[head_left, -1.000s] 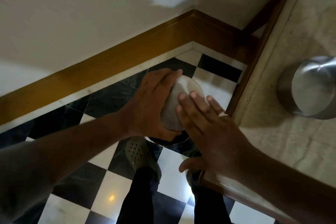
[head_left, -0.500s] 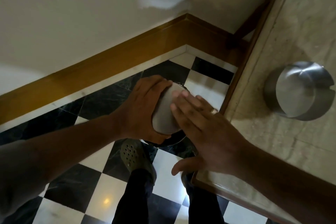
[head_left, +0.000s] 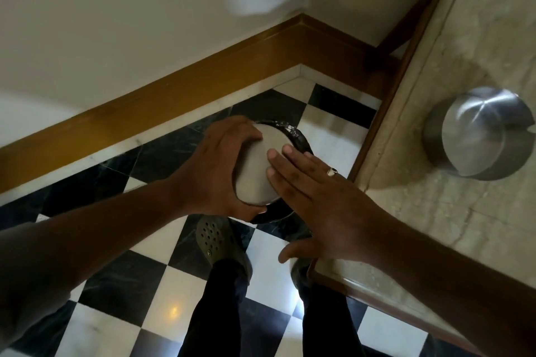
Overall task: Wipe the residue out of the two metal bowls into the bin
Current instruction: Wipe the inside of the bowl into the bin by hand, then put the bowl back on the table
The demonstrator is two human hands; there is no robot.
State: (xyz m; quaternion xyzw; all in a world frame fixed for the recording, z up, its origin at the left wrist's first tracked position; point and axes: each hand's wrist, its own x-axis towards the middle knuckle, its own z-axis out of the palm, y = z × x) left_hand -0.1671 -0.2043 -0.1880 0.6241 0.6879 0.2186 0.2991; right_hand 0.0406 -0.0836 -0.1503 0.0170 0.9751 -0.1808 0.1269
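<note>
Mid-frame: left hand clamped round upturned bowl over bin; right hand flat, unclenched, fingertips on its base. Prob. light, stiff, slick steel — best gripped at rim. 2nd bowl at right.

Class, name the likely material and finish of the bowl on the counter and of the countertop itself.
The bowl on the counter: probably stainless steel, brushed, with streaky soft highlights. The countertop: looks like polished beige stone, perhaps marble, veined and mottled; a laminate imitation is possible.
</note>
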